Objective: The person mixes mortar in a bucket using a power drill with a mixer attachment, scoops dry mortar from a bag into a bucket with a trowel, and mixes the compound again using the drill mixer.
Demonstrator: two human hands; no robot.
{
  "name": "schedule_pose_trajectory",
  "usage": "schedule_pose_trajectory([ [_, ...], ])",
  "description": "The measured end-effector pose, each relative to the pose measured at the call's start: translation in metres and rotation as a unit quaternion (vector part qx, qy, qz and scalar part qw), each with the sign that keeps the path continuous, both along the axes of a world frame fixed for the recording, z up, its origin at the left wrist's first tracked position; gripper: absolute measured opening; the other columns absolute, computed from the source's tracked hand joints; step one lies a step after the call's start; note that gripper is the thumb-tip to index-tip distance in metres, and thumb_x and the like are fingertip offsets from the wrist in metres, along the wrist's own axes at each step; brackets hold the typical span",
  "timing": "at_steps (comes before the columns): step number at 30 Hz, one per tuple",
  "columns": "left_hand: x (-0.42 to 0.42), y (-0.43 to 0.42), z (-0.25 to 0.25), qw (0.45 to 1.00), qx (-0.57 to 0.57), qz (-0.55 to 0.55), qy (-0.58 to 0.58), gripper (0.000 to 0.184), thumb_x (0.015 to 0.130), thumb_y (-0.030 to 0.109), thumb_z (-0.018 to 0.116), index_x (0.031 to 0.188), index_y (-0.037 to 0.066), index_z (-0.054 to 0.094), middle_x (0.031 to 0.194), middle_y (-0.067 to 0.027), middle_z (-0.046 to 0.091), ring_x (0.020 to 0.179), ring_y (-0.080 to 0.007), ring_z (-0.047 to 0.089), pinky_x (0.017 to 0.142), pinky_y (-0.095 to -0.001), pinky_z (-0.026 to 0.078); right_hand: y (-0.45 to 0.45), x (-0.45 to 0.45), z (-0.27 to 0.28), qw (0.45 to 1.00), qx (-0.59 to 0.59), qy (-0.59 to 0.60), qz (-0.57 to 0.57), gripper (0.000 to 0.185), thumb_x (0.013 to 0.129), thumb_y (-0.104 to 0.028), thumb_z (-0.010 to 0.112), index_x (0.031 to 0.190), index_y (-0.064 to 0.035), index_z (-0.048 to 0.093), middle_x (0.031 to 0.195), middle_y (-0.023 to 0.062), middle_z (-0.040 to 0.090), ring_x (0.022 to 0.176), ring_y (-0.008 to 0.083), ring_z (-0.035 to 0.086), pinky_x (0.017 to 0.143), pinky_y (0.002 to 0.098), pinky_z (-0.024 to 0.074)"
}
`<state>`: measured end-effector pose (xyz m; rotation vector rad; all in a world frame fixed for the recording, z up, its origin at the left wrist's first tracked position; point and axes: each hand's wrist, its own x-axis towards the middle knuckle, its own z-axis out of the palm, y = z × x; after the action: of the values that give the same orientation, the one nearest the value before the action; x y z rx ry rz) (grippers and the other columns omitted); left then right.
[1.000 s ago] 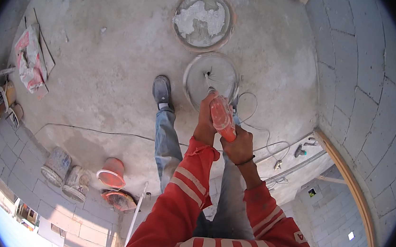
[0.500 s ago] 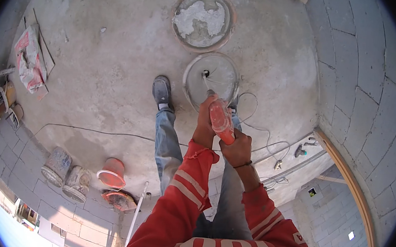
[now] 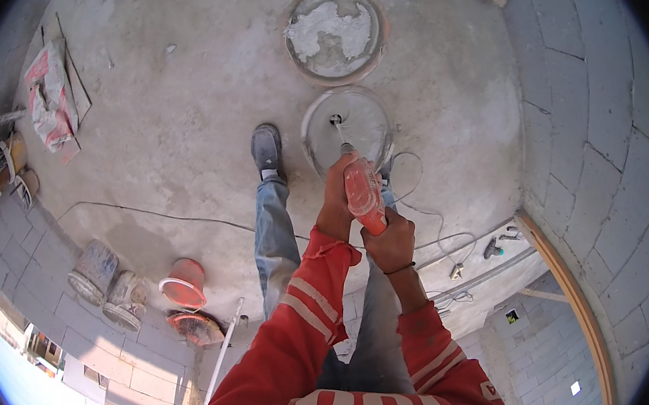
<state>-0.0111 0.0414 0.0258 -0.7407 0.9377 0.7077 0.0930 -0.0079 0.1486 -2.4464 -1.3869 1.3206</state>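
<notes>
A red, dust-coated power drill (image 3: 364, 195) is in both my hands, pointing down and forward. My left hand (image 3: 336, 200) wraps round its front part near the chuck. Its rear handle is in the closed fingers of my right hand (image 3: 389, 241). From the chuck a mixing rod (image 3: 339, 131) runs into a round bucket (image 3: 307, 130) of smooth grey wet mix (image 3: 367, 125). The rod's lower end is hidden in the mix, where a small dark hollow shows around it. The bucket stands on the floor just ahead of my feet.
Beyond it stands a second bucket (image 3: 289, 31) with pale powder on liquid. A power cord (image 3: 442, 225) loops along the floor on the right. Bags (image 3: 51, 102) and tools lie left; a red bucket (image 3: 185, 283) and stained buckets (image 3: 94, 270) stand lower left. Block walls (image 3: 583, 110) flank the floor.
The rod and the hollow in the mix have shifted very slightly. My hands keep the same hold on the drill, and the buckets stay in place.
</notes>
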Motion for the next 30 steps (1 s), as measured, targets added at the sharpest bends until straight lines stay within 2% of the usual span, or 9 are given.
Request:
schedule_pose_trajectory([
  [2, 0.004, 0.006, 0.010, 0.999, 0.031, -0.006, 0.027, 0.036, 0.088, 0.040, 0.069, 0.098, 0.006, 0.061, 0.087, -0.0135, 0.064, 0.068, -0.0317, 0.065, 0.059, -0.0443, 0.056, 0.002, 0.002, 0.001, 1.000, -0.008, 0.002, -0.005, 0.024, 0.073, -0.018, 0.077, 0.087, -0.0006, 0.069, 0.079, 0.0268, 0.070, 0.079, 0.0497, 0.070, 0.072, 0.0551, 0.0566],
  [5, 0.005, 0.008, 0.015, 1.000, -0.001, 0.003, 0.030, 0.034, 0.086, 0.035, 0.073, 0.100, 0.008, 0.058, 0.091, -0.0120, 0.063, 0.071, -0.0297, 0.065, 0.060, -0.0432, 0.057, 0.007, 0.002, 0.003, 1.000, -0.013, 0.002, 0.003, 0.025, 0.073, -0.019, 0.079, 0.088, -0.0011, 0.069, 0.079, 0.0269, 0.071, 0.079, 0.0497, 0.070, 0.073, 0.0555, 0.0569],
  [8, 0.002, -0.011, -0.005, 0.999, 0.006, 0.026, -0.033, 0.033, 0.087, 0.035, 0.072, 0.100, 0.008, 0.058, 0.092, -0.0120, 0.064, 0.072, -0.0302, 0.065, 0.061, -0.0433, 0.057, 0.000, 0.005, 0.003, 0.999, -0.013, -0.016, 0.034, 0.027, 0.073, -0.019, 0.079, 0.089, -0.0009, 0.069, 0.079, 0.0264, 0.071, 0.079, 0.0491, 0.070, 0.073, 0.0545, 0.0573],
  [10, 0.001, -0.007, 0.000, 0.999, -0.004, 0.030, -0.023, 0.033, 0.088, 0.035, 0.072, 0.101, 0.008, 0.058, 0.093, -0.0123, 0.064, 0.072, -0.0304, 0.065, 0.062, -0.0433, 0.057, -0.001, 0.005, -0.002, 0.998, -0.006, -0.024, 0.060, 0.028, 0.072, -0.017, 0.079, 0.091, 0.0005, 0.068, 0.079, 0.0261, 0.071, 0.078, 0.0483, 0.071, 0.073, 0.0527, 0.0577],
  [17, -0.003, -0.020, -0.001, 1.000, -0.014, 0.023, 0.005, 0.037, 0.087, 0.037, 0.072, 0.104, 0.007, 0.058, 0.093, -0.0139, 0.063, 0.072, -0.0302, 0.063, 0.062, -0.0426, 0.057, -0.011, 0.003, -0.002, 0.999, -0.011, -0.005, 0.052, 0.029, 0.071, -0.017, 0.080, 0.093, -0.0001, 0.069, 0.080, 0.0248, 0.072, 0.078, 0.0475, 0.071, 0.073, 0.0523, 0.0581],
  [20, -0.005, -0.029, -0.007, 1.000, -0.020, 0.004, -0.021, 0.041, 0.087, 0.038, 0.073, 0.105, 0.005, 0.058, 0.093, -0.0141, 0.063, 0.073, -0.0299, 0.064, 0.061, -0.0421, 0.056, -0.016, 0.003, -0.002, 0.999, -0.018, 0.004, 0.042, 0.029, 0.071, -0.018, 0.080, 0.091, -0.0007, 0.070, 0.078, 0.0248, 0.071, 0.078, 0.0472, 0.071, 0.072, 0.0525, 0.0579],
  [23, -0.004, -0.038, -0.012, 1.000, -0.018, -0.001, -0.015, 0.045, 0.089, 0.045, 0.065, 0.099, 0.000, 0.065, 0.079, -0.0176, 0.067, 0.066, -0.0349, 0.067, 0.058, -0.0475, 0.058, -0.019, 0.002, -0.001, 0.999, -0.021, 0.011, 0.029, 0.025, 0.071, -0.020, 0.079, 0.085, -0.0014, 0.069, 0.076, 0.0253, 0.070, 0.076, 0.0474, 0.070, 0.069, 0.0535, 0.0573],
  [26, -0.005, -0.037, -0.006, 1.000, -0.024, -0.007, 0.011, 0.043, 0.090, 0.043, 0.065, 0.098, 0.001, 0.065, 0.078, -0.0170, 0.067, 0.066, -0.0349, 0.068, 0.057, -0.0481, 0.058, -0.024, 0.002, -0.004, 0.999, -0.006, 0.019, 0.033, 0.025, 0.071, -0.020, 0.078, 0.084, -0.0013, 0.069, 0.076, 0.0257, 0.070, 0.075, 0.0477, 0.070, 0.069, 0.0535, 0.0572],
  [30, -0.012, -0.032, 0.007, 1.000, 0.010, -0.001, 0.014, 0.040, 0.089, 0.038, 0.071, 0.103, 0.003, 0.059, 0.091, -0.0143, 0.065, 0.071, -0.0299, 0.065, 0.062, -0.0416, 0.058, -0.023, 0.000, -0.002, 0.999, -0.005, 0.018, 0.042, 0.022, 0.072, -0.018, 0.077, 0.083, -0.0011, 0.068, 0.075, 0.0259, 0.069, 0.075, 0.0477, 0.070, 0.068, 0.0536, 0.0568],
])
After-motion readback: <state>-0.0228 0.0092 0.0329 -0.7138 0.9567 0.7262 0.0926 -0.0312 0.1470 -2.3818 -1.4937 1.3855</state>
